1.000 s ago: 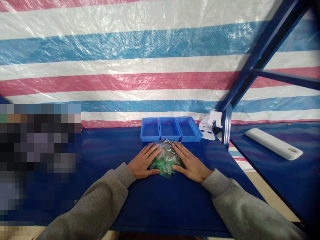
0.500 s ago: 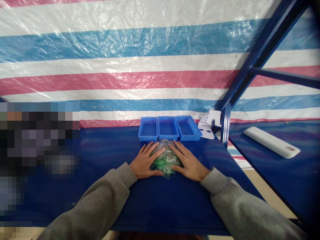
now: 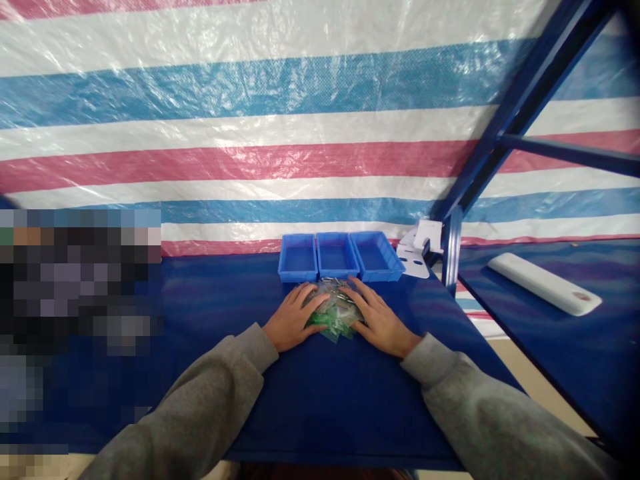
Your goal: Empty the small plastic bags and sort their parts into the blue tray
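Note:
A heap of small clear and green plastic bags [image 3: 336, 321] with shiny metal pieces lies on the blue table, just in front of the bins. My left hand [image 3: 295, 316] rests along the heap's left side, its fingers spread and touching it. On the other side my right hand [image 3: 384, 321] lies with fingers apart against the heap's right edge. Neither hand is closed round anything. What exactly the bags hold is too small to make out, and the fingers hide part of the heap.
Three blue bins, a left bin [image 3: 299, 275], a middle bin [image 3: 339, 273] and a right bin [image 3: 381, 275], stand side by side behind the heap. White cut-out sheets [image 3: 413, 260] lean beside a blue metal frame [image 3: 453, 243]. A long white object [image 3: 545, 283] lies on the right-hand table.
Both hands have shifted slightly around the heap. The near edge of the bags has moved a little away from me, toward the bins, and the heap looks more compact.

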`<control>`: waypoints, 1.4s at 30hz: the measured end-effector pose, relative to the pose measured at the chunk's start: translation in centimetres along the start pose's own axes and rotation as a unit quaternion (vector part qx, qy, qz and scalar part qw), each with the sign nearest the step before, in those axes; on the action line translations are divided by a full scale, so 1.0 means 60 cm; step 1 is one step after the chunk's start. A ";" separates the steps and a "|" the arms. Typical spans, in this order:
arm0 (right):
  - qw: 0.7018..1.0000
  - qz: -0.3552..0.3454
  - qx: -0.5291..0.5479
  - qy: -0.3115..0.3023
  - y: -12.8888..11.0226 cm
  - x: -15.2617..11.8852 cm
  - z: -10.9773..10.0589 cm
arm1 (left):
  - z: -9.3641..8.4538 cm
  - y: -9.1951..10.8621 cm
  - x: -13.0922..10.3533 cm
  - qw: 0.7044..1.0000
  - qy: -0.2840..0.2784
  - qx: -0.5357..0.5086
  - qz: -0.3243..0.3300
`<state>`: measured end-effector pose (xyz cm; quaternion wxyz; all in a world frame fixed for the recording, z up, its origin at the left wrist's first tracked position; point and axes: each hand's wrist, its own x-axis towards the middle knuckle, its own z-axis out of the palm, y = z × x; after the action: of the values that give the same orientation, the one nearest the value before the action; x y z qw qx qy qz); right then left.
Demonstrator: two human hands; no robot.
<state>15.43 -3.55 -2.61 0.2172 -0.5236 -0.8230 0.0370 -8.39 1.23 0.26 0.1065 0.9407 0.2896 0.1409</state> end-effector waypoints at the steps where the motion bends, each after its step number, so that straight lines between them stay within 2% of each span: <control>1: 1.000 -0.001 -0.009 -0.003 0.003 0.002 0.002 | 0.001 -0.001 0.003 1.000 0.001 0.001 -0.002; 7: 1.000 -0.003 -0.028 -0.013 0.017 0.011 0.008 | 0.001 -0.007 0.017 1.000 -0.002 -0.015 -0.003; 15: 1.000 0.010 0.025 0.003 0.011 0.008 -0.002 | -0.015 0.001 0.006 0.998 0.012 -0.052 -0.027; 25: 1.000 0.003 0.003 -0.012 0.012 0.008 0.002 | -0.026 0.018 0.039 0.998 0.029 -0.005 -0.060; 31: 1.000 0.003 -0.002 -0.025 0.009 0.011 0.000 | -0.017 0.016 0.041 0.997 0.029 0.003 -0.070; 36: 0.999 -0.008 0.012 -0.037 0.010 0.016 0.001 | -0.009 0.010 0.044 0.998 0.016 -0.007 -0.058; 42: 0.997 -0.026 0.063 -0.030 0.009 0.005 -0.022 | -0.032 0.023 0.018 0.999 0.039 0.003 -0.030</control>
<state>16.28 -3.29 -1.48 0.2262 -0.4858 -0.8386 0.0984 -7.44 0.98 2.70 0.0970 0.9257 0.3220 0.1733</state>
